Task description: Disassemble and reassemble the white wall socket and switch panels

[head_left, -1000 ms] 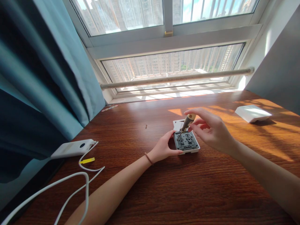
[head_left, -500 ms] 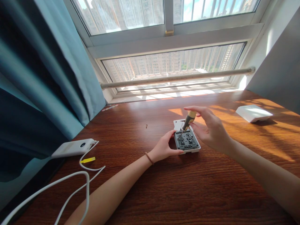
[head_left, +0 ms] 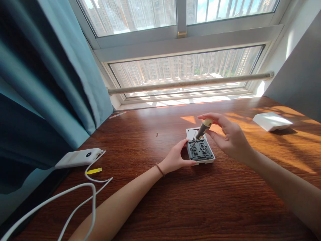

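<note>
My left hand (head_left: 177, 157) grips the left side of a wall switch (head_left: 200, 152), thumb at the near edge and fingers at the far left corner. The switch has a dark grey face in a white box and lies flat on the table. Above it, my right hand (head_left: 228, 135) holds a screwdriver (head_left: 204, 128) by its yellow and grey handle, forefinger over the top end. Its tilted shaft reaches the left part of the grey face; the exact tip contact is too small to tell. A white frame (head_left: 192, 134) lies just behind the switch, partly hidden by the screwdriver.
A small screw (head_left: 157, 135) lies on the wooden table (head_left: 140, 194) left of the switch. A white box-like piece (head_left: 273, 121) sits at the right. On the left are a white power bank (head_left: 78, 158) with a cable (head_left: 94, 197), a yellow tag (head_left: 94, 171) and a blue curtain (head_left: 75, 77).
My right hand has shifted slightly right and its grip on the screwdriver handle looks looser, with the fingers turned a little. My left hand and the switch stay in place.
</note>
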Available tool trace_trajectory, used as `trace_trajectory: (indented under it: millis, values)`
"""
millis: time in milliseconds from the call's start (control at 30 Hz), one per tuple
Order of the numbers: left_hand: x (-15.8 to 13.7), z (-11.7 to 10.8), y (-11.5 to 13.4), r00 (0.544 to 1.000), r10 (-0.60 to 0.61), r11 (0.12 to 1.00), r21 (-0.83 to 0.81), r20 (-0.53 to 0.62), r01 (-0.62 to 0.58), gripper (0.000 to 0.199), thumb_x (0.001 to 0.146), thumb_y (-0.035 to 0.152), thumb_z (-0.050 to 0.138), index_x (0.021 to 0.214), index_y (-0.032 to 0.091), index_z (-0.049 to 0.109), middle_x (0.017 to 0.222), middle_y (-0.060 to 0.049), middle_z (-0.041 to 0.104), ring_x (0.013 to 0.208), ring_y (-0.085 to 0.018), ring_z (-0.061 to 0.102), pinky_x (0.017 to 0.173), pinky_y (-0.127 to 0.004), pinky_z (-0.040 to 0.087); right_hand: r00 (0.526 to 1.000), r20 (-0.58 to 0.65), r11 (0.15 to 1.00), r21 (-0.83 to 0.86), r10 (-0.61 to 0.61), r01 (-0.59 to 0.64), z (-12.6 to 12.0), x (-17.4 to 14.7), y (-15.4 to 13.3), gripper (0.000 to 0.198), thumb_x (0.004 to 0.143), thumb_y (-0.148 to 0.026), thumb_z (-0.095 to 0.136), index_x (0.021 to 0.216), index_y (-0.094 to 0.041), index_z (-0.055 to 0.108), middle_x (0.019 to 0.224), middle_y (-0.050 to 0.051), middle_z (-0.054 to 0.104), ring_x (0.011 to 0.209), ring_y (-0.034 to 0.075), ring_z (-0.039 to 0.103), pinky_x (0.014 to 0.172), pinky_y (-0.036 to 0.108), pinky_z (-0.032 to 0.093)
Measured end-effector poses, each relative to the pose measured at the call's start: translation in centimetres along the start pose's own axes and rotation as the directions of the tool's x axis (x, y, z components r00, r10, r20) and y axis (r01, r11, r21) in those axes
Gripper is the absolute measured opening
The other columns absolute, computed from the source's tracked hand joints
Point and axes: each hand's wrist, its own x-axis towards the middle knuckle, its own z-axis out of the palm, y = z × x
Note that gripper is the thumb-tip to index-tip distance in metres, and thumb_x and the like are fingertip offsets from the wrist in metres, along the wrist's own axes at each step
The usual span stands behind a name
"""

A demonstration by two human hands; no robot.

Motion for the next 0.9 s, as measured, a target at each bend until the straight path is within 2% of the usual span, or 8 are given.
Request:
trace_trajectory:
  millis: [133,233,300,467,567,667,800,900]
  values:
    - [0.0,0.0,-0.1,1.000,-0.002,1.000,0.011,-0.017,0.002,0.076,0.058,0.030,0.077,0.124,0.019,0.041,0.124,-0.010,0.051,0.113,-0.026,0.048,0.099,-0.041,0.037,0.998,-0.044,0.995,-0.093,-0.043,0.039,0.2,-0.3,-0.4,0.036,0.078,-0.020,0.057,0.113,-0.020,0.051,0.107,0.009,0.058,0.095,0.023,0.056,0.080,0.039,0.046]
    - [-0.1,-0.1,-0.1,1.000,-0.006,1.000,0.016,-0.025,0.007,0.078,0.057,0.032,0.077,0.124,0.019,0.041,0.125,-0.010,0.050,0.113,-0.026,0.048,0.099,-0.041,0.037,0.992,-0.127,0.977,-0.212,0.010,-0.037,0.4,-0.4,-0.2,0.032,0.075,-0.031,0.065,0.105,-0.022,0.058,0.096,0.008,0.057,0.080,0.021,0.056,0.067,0.035,0.047]
    - [-0.1,-0.1,0.0,1.000,-0.006,1.000,0.014,-0.012,0.006,0.076,0.058,0.032,0.077,0.124,0.019,0.041,0.125,-0.010,0.050,0.113,-0.026,0.048,0.098,-0.040,0.038,0.992,-0.121,0.974,-0.217,0.043,-0.069,0.3,-0.3,0.0,0.030,0.076,-0.028,0.063,0.105,-0.023,0.058,0.087,0.005,0.058,0.068,0.017,0.055,0.059,0.032,0.046]
    - [0.0,-0.1,0.2,1.000,0.003,1.000,0.007,0.001,-0.003,0.073,0.060,0.029,0.076,0.124,0.020,0.042,0.123,-0.009,0.052,0.112,-0.026,0.049,0.098,-0.040,0.038,0.986,0.051,0.987,0.005,0.157,-0.158,-0.1,-0.2,0.0,0.031,0.079,-0.017,0.054,0.110,-0.021,0.052,0.082,0.002,0.060,0.054,0.010,0.051,0.047,0.025,0.042]
    - [-0.1,0.0,0.1,1.000,-0.005,1.000,0.019,-0.012,0.005,0.075,0.058,0.030,0.077,0.124,0.020,0.042,0.123,-0.010,0.051,0.113,-0.026,0.048,0.098,-0.041,0.037,0.975,0.000,0.975,0.008,0.221,-0.221,0.2,-0.3,-0.3,0.026,0.076,-0.025,0.061,0.100,-0.020,0.053,0.080,0.001,0.062,0.048,0.008,0.048,0.047,0.025,0.042]
    - [-0.1,0.0,0.0,1.000,-0.009,1.000,0.029,-0.018,0.009,0.076,0.058,0.031,0.076,0.124,0.020,0.041,0.124,-0.010,0.050,0.113,-0.026,0.048,0.099,-0.041,0.037,0.964,-0.065,0.964,0.074,0.259,-0.254,0.7,-0.3,-0.3,0.035,0.073,-0.029,0.066,0.101,-0.020,0.048,0.081,0.001,0.065,0.053,0.010,0.053,0.051,0.027,0.045]
    - [-0.1,0.0,0.0,1.000,0.006,1.000,0.013,-0.013,-0.006,0.074,0.059,0.030,0.076,0.124,0.019,0.041,0.124,-0.009,0.051,0.112,-0.025,0.049,0.098,-0.039,0.038,0.939,0.036,0.879,0.340,0.342,-0.334,0.9,-0.2,0.0,0.032,0.075,-0.029,0.064,0.098,-0.020,0.044,0.089,0.005,0.066,0.065,0.014,0.060,0.051,0.026,0.047]
    - [0.0,0.0,0.0,1.000,0.007,1.000,0.009,-0.004,-0.007,0.074,0.059,0.030,0.076,0.124,0.020,0.041,0.124,-0.009,0.051,0.112,-0.025,0.049,0.098,-0.039,0.038,0.938,0.083,0.848,0.406,0.337,-0.341,0.4,0.1,0.2,0.030,0.070,-0.029,0.069,0.093,-0.019,0.053,0.091,0.004,0.064,0.067,0.014,0.059,0.051,0.026,0.048]
